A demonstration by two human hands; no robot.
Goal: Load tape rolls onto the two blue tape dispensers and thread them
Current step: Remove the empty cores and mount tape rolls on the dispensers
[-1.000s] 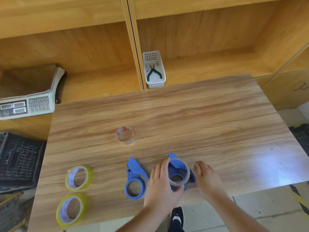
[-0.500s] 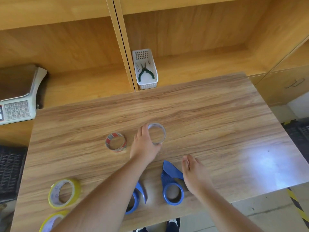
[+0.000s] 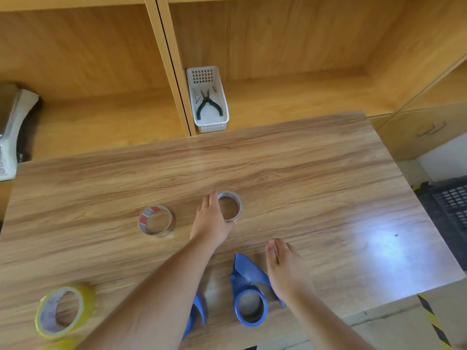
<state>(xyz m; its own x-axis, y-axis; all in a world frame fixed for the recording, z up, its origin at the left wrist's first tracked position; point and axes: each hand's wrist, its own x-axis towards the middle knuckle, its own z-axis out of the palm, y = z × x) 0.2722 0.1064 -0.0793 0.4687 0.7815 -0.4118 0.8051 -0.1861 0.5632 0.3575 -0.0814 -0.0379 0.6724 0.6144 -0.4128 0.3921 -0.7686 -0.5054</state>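
Note:
My left hand [image 3: 211, 219] reaches to mid-table, its fingers curled around the left side of a clear tape roll [image 3: 234, 198] that lies flat on the wood. A red-and-white printed roll [image 3: 145, 218] lies just to its left, apart from the hand. One blue tape dispenser [image 3: 249, 294] lies flat near the front edge with its ring empty. My right hand [image 3: 286, 270] rests against its right side, fingers straight, gripping nothing. The second blue dispenser [image 3: 199, 309] is mostly hidden under my left forearm. Two yellow rolls [image 3: 83, 299] lie at the front left.
The wooden table [image 3: 328, 198] ends just below the dispensers. Behind it, a shelf holds a white basket [image 3: 222, 117] with green-handled pliers [image 3: 209, 106]. A weighing scale [image 3: 12, 127] sits at far left, and a black crate [image 3: 449, 205] stands on the floor at right.
My left hand lifted the clear roll off the right dispenser and carried it away to mid-table. My right hand stayed by that dispenser. The view shifted left.

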